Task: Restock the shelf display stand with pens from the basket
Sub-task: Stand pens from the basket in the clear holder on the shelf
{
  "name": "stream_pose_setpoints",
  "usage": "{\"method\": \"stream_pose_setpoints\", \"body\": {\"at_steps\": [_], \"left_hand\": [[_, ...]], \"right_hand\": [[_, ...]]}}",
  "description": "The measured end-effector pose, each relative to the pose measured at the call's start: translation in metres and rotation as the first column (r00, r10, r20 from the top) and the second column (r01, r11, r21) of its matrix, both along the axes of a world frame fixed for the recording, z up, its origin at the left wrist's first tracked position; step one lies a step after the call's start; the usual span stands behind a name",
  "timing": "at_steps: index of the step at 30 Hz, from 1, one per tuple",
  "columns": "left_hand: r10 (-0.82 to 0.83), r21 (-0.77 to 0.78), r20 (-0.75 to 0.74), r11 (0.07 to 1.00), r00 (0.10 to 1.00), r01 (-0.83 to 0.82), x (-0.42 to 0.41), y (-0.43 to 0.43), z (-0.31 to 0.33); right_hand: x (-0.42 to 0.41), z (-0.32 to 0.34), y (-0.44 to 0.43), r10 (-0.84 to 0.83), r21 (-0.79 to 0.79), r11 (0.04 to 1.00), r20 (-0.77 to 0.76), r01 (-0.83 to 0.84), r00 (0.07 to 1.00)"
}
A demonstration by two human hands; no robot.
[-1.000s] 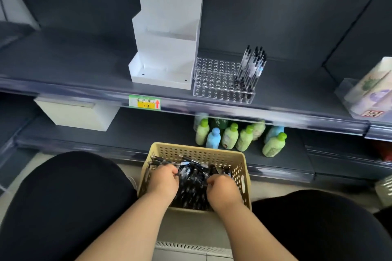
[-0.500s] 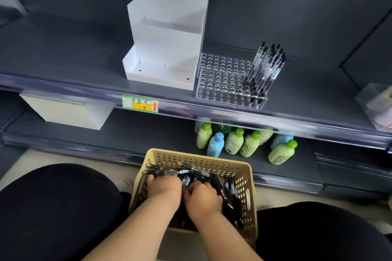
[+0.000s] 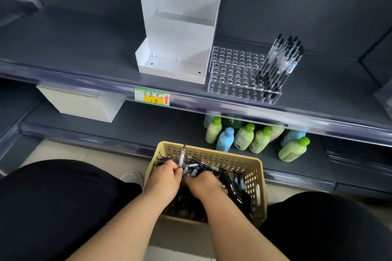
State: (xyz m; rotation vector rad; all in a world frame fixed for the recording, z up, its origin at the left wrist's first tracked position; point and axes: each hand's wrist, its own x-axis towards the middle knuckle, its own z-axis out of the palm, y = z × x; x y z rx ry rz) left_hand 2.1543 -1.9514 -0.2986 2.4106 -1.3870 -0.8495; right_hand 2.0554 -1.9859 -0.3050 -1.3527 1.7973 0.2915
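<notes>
A beige perforated basket [image 3: 257, 188] full of black pens [image 3: 232, 178] sits on the floor between my knees. Both hands are inside it, close together. My left hand [image 3: 164, 178] pinches a clear pen [image 3: 182, 155] that stands upright above the pile. My right hand [image 3: 204, 182] is curled down among the pens; what its fingers hold is hidden. On the shelf above, a clear acrylic stand [image 3: 235, 74] with rows of holes carries several pens [image 3: 280, 57] at its right end.
A white tiered display box [image 3: 180, 34] stands left of the acrylic stand. A price label [image 3: 152, 97] is on the shelf edge. Green and blue bottles [image 3: 246, 136] and a white box [image 3: 80, 105] sit on the lower shelf.
My left hand has raised one clear pen upright out of the pile. The hands stay close together in the basket. The camera has moved nearer to the shelf.
</notes>
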Motion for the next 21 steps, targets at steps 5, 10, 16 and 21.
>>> {"method": "stream_pose_setpoints", "body": {"at_steps": [5, 10, 16, 21], "left_hand": [[0.180, -0.146, -0.196, 0.967, 0.964, -0.210, 0.000, 0.010, 0.014], [0.271, -0.262, -0.441, 0.873, 0.856, -0.411, -0.007, 0.017, 0.037], [0.305, -0.211, -0.755, 0.725, 0.581, -0.655, -0.021, 0.020, 0.062], [0.131, -0.301, -0.819, 0.731, 0.559, -0.613, -0.034, -0.006, 0.114]], "right_hand": [[-0.010, 0.014, 0.012, -0.150, 0.046, 0.989, 0.263, 0.143, 0.953], [-0.031, 0.044, 0.023, -0.153, 0.068, 0.988, 0.385, 0.137, 0.910], [-0.050, 0.090, 0.032, -0.160, 0.002, 0.981, 0.576, 0.194, 0.801], [-0.076, 0.147, 0.010, -0.068, -0.189, 0.937, 0.725, 0.294, 0.685]]}}
